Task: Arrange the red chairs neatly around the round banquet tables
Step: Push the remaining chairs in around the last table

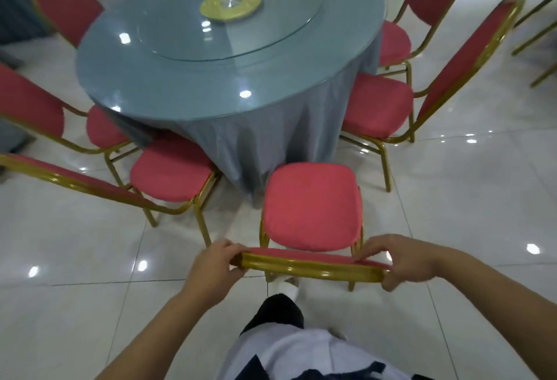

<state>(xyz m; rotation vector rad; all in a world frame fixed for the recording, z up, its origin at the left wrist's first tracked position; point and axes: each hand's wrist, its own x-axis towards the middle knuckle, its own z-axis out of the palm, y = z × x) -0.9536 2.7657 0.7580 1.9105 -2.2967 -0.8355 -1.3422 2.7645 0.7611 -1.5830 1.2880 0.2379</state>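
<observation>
Head | both hands [215,262] grip chair [312,208] backrest ends (seemingly firmly)

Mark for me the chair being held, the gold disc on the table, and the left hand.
held chair [312,205]: head view, middle of its red seat cushion.
gold disc [231,3]: head view, its silver hub at the glass turntable's middle.
left hand [215,265]: head view, back of the hand gripping the chair's backrest top.

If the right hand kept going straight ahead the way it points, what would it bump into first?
Probably the chair it already grips: the right hand points toward the seat, then the table beyond. Depth is hard to judge.
</observation>
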